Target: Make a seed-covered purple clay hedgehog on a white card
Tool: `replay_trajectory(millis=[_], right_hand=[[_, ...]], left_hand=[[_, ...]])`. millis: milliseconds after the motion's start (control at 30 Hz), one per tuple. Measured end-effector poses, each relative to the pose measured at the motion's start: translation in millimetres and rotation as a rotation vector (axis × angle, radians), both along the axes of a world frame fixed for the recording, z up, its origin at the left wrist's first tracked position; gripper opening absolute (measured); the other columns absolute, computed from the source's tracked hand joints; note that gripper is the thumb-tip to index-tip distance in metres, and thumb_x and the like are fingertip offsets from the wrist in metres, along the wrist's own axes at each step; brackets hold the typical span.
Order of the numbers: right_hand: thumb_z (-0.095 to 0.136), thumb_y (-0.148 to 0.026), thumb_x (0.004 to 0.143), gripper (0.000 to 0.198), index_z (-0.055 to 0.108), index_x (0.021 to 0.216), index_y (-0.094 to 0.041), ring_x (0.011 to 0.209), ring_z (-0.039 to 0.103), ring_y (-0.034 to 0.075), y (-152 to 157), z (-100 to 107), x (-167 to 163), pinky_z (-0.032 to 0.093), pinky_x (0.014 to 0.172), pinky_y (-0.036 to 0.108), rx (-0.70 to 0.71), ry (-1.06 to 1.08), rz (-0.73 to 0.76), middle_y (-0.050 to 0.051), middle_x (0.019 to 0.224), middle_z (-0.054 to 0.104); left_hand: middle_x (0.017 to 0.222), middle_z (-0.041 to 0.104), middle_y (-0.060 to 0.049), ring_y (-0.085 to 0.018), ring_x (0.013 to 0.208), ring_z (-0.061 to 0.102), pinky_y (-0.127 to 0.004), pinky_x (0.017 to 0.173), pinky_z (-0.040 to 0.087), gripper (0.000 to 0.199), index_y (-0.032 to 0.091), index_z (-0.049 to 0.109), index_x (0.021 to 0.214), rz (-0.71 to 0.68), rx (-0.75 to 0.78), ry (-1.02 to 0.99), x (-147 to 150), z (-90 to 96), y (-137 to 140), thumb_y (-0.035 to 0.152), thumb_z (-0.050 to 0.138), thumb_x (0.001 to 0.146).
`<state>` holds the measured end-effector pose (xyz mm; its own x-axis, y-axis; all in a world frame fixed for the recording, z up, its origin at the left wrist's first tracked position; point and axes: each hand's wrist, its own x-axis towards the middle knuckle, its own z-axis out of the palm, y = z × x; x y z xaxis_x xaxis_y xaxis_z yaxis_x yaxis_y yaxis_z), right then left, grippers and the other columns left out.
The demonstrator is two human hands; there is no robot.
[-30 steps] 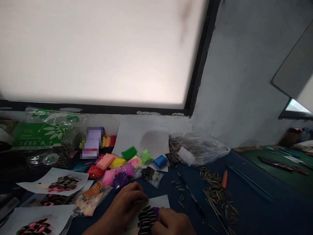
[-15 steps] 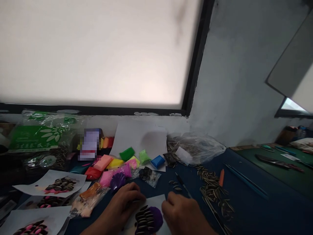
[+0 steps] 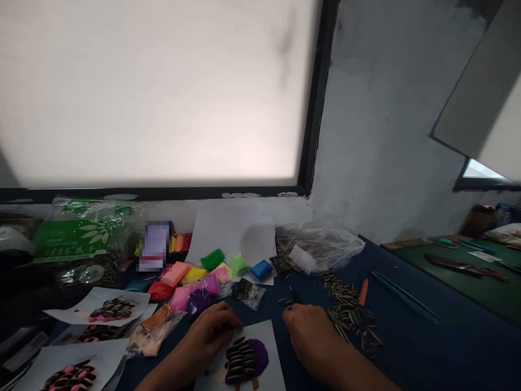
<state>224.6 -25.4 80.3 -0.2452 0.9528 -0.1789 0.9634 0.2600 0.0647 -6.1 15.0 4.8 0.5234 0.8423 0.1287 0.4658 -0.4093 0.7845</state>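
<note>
A sheet of white paper (image 3: 273, 347) carries a purple clay shape (image 3: 260, 355) with rows of dark striped sunflower seeds (image 3: 240, 358) pressed onto its left part. Small orange clay pieces (image 3: 255, 383) stick out below it. My left hand (image 3: 214, 332) rests at the sheet's upper left edge, its fingers curled together; whatever they pinch is hidden. Off the sheet's right side, my right hand (image 3: 311, 331) lies on the dark blue table, closed, with its fingertips on a sunflower seed (image 3: 288, 308) beside another loose one. A pen (image 3: 294, 295) lies partly hidden behind this hand.
Seeds lie piled (image 3: 345, 307) at the right, near an orange stick (image 3: 363, 292) and blue tweezers (image 3: 405, 297). Colourful clay packets (image 3: 195, 274) spread behind my left hand. Seed-covered pictures (image 3: 109, 309) are at the left; a clear plastic bag (image 3: 325, 247) sits by the wall.
My right hand has moved off the sheet's right edge, away to the right and up to the loose seeds, uncovering more of the paper. My left hand stays at the sheet. The view has shifted slightly.
</note>
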Motion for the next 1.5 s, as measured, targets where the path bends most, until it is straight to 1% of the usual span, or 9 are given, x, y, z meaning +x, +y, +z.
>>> replay_trajectory(millis=[100,233,400,533,833,933,1100,1333,1500], right_hand=[[0.056,0.007,0.078,0.028,0.072,0.093,-0.010,0.083,0.072,0.029,-0.3,-2.6,-0.7,0.039,0.058,0.027,0.008,0.021,0.008,0.016,0.095,0.074],[0.055,0.000,0.085,0.022,0.068,0.099,-0.011,0.087,0.070,0.026,-2.4,-0.6,-0.9,0.040,0.061,0.027,0.053,0.052,0.015,0.014,0.100,0.072],[0.055,-0.002,0.086,0.018,0.062,0.096,-0.014,0.080,0.066,0.022,-11.2,1.0,-7.2,0.038,0.059,0.026,0.068,0.203,0.093,0.010,0.097,0.069],[0.056,-0.006,0.087,0.014,0.063,0.093,-0.016,0.077,0.065,0.019,-13.0,-9.2,-9.0,0.037,0.059,0.025,0.045,0.381,0.194,0.006,0.094,0.069],[0.056,-0.004,0.089,0.024,0.074,0.092,-0.020,0.081,0.066,0.015,1.0,-33.7,-7.2,0.040,0.066,0.022,0.090,0.579,0.132,0.003,0.091,0.068],[0.057,-0.004,0.088,0.026,0.076,0.095,-0.021,0.084,0.068,0.016,4.3,-38.8,-9.4,0.040,0.068,0.022,0.076,0.615,0.128,0.003,0.093,0.070],[0.060,-0.006,0.085,0.022,0.076,0.091,-0.020,0.084,0.068,0.018,12.8,-46.6,-14.8,0.039,0.067,0.023,0.059,0.611,0.101,0.005,0.091,0.072],[0.057,-0.004,0.083,0.028,0.077,0.095,-0.019,0.081,0.069,0.018,15.0,-56.0,-13.9,0.041,0.066,0.023,0.103,0.690,0.196,0.006,0.090,0.072],[0.058,-0.006,0.083,0.027,0.078,0.094,-0.020,0.081,0.069,0.019,12.7,-58.4,-14.2,0.041,0.066,0.024,0.077,0.675,0.174,0.006,0.090,0.071]], left_hand=[[0.093,0.062,-0.004,-0.019,0.084,0.061,-0.027,0.072,0.050,0.020,0.020,0.068,0.089,0.028,0.017,0.021,2.5,3.2,-1.0,0.018,0.048,0.087],[0.092,0.062,-0.006,-0.021,0.084,0.060,-0.029,0.071,0.049,0.021,0.019,0.068,0.088,0.066,0.078,0.010,5.0,-0.3,-2.6,0.017,0.047,0.086],[0.090,0.063,-0.007,-0.021,0.081,0.061,-0.031,0.071,0.048,0.024,0.019,0.071,0.086,0.070,0.131,-0.020,5.5,-8.7,-1.7,0.018,0.046,0.085],[0.086,0.062,-0.005,-0.020,0.078,0.059,-0.030,0.072,0.046,0.025,0.020,0.071,0.084,0.078,0.174,-0.045,6.3,-13.8,-0.4,0.019,0.046,0.084],[0.085,0.061,-0.006,-0.021,0.079,0.061,-0.028,0.068,0.045,0.028,0.019,0.072,0.085,0.014,0.171,-0.032,3.7,-5.3,0.1,0.018,0.045,0.089],[0.087,0.062,-0.006,-0.021,0.080,0.062,-0.028,0.069,0.045,0.027,0.019,0.072,0.087,0.002,0.171,-0.031,2.1,-9.7,2.3,0.015,0.045,0.088],[0.089,0.062,-0.005,-0.020,0.081,0.062,-0.027,0.071,0.045,0.027,0.020,0.071,0.092,0.007,0.156,-0.042,-1.5,-15.1,3.4,0.011,0.047,0.085],[0.088,0.060,-0.004,-0.019,0.080,0.062,-0.026,0.070,0.045,0.029,0.020,0.075,0.087,0.000,0.106,-0.100,-1.9,-13.0,3.2,0.010,0.048,0.082],[0.089,0.060,-0.004,-0.019,0.082,0.062,-0.027,0.073,0.046,0.028,0.021,0.075,0.086,-0.005,0.096,-0.120,-1.8,-14.4,3.5,0.013,0.049,0.084]])
